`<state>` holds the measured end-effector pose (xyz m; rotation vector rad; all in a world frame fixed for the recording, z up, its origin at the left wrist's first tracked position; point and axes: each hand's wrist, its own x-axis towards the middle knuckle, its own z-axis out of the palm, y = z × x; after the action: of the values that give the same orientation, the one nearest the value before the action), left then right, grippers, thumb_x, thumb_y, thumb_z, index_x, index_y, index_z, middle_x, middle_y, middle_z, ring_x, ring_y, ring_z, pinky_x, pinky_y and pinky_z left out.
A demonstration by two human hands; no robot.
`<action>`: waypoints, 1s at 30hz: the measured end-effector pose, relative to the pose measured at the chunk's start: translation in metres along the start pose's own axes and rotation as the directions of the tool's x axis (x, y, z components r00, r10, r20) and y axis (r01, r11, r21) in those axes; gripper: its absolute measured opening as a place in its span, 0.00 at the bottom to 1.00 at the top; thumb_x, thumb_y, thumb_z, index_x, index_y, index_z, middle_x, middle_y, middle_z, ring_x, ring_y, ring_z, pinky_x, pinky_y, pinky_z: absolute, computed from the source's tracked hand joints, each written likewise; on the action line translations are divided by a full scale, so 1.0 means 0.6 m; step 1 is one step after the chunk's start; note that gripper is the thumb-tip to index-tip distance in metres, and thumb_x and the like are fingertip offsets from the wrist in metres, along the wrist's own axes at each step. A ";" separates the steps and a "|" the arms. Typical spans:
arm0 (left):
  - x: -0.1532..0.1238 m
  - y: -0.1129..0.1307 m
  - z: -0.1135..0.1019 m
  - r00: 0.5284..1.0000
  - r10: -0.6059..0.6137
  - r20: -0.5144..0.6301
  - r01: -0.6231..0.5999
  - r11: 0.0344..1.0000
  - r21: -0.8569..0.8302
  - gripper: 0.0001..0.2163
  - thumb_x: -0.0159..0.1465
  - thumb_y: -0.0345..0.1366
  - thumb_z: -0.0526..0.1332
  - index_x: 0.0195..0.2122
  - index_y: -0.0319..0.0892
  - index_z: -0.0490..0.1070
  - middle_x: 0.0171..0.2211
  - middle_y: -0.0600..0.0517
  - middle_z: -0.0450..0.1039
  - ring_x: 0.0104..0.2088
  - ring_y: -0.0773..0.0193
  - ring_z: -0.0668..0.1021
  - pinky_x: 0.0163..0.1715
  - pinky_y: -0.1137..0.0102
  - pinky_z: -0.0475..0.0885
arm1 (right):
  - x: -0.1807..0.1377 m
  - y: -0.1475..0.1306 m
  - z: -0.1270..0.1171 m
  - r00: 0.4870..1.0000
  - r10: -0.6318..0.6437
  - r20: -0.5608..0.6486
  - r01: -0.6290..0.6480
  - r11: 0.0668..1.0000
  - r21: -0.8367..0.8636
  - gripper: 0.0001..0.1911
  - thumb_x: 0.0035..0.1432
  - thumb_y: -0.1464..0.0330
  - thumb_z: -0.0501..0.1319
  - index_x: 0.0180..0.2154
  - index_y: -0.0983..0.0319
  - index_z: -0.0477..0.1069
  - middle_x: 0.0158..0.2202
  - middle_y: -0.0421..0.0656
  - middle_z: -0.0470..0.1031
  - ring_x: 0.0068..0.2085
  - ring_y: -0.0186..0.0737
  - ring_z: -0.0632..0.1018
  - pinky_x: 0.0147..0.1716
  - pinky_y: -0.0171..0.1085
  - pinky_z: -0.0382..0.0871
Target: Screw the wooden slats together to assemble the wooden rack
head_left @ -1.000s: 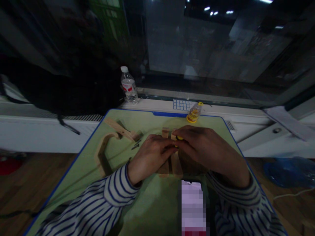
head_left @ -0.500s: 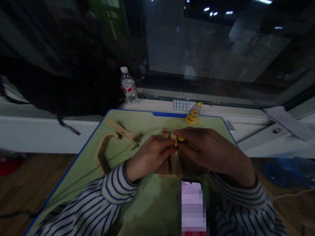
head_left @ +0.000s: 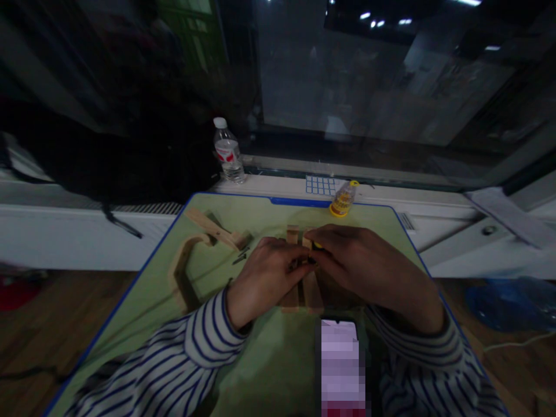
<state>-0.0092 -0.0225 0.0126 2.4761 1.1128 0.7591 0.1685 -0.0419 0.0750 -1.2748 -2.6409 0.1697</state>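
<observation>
My right hand (head_left: 358,255) is closed around a small yellow-and-black object (head_left: 318,245), mostly covered by the fingers; its exact kind is unclear. Thumb and fingertips of my left hand (head_left: 271,269) are pinched together right beside it, around a tiny dark part too small to name. Both hands meet above two wooden strips, the left strip (head_left: 289,301) and the right strip (head_left: 313,295), lying side by side with a narrow gap. Left of my left hand lie several dark screws (head_left: 241,256).
A curved wooden piece (head_left: 178,266) and a joined wooden piece (head_left: 212,230) lie on the green table (head_left: 260,359). A phone (head_left: 341,365) lies in front. A yellow-capped bottle (head_left: 342,200) stands at the back edge, a water bottle (head_left: 229,153) on the windowsill.
My right hand has shifted slightly left and closer to the left fingertips. Less of the yellow-and-black object shows now. The wooden pieces stay put.
</observation>
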 end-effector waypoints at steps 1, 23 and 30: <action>0.000 0.001 0.001 1.000 0.004 -0.015 -0.004 1.000 -0.009 0.06 0.62 0.35 0.62 0.39 0.45 0.77 0.29 0.54 0.78 0.32 0.62 0.77 0.38 0.65 0.69 | 0.000 -0.001 0.000 1.000 0.003 -0.001 -0.003 1.000 -0.019 0.13 0.65 0.70 0.52 0.49 0.63 0.68 0.43 0.46 0.77 0.44 0.44 0.77 0.45 0.43 0.70; 0.004 -0.021 0.010 0.989 0.131 0.067 -0.121 0.984 -0.134 0.07 0.66 0.31 0.56 0.39 0.41 0.74 0.35 0.53 0.77 0.37 0.65 0.77 0.39 0.70 0.67 | -0.010 0.001 -0.007 0.999 0.021 -0.027 -0.021 1.000 0.008 0.19 0.62 0.69 0.54 0.55 0.60 0.64 0.50 0.44 0.75 0.48 0.45 0.77 0.45 0.43 0.70; 0.003 -0.023 0.007 0.992 0.105 0.068 -0.099 0.992 -0.082 0.08 0.65 0.37 0.58 0.38 0.41 0.75 0.34 0.53 0.78 0.34 0.64 0.77 0.35 0.70 0.67 | -0.007 0.001 -0.003 0.999 -0.005 -0.035 0.003 0.999 -0.053 0.19 0.63 0.70 0.53 0.55 0.63 0.66 0.49 0.47 0.76 0.46 0.46 0.78 0.43 0.43 0.70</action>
<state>-0.0140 -0.0128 0.0033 2.4890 0.9199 0.7213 0.1720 -0.0446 0.0758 -1.2765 -2.6350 0.0766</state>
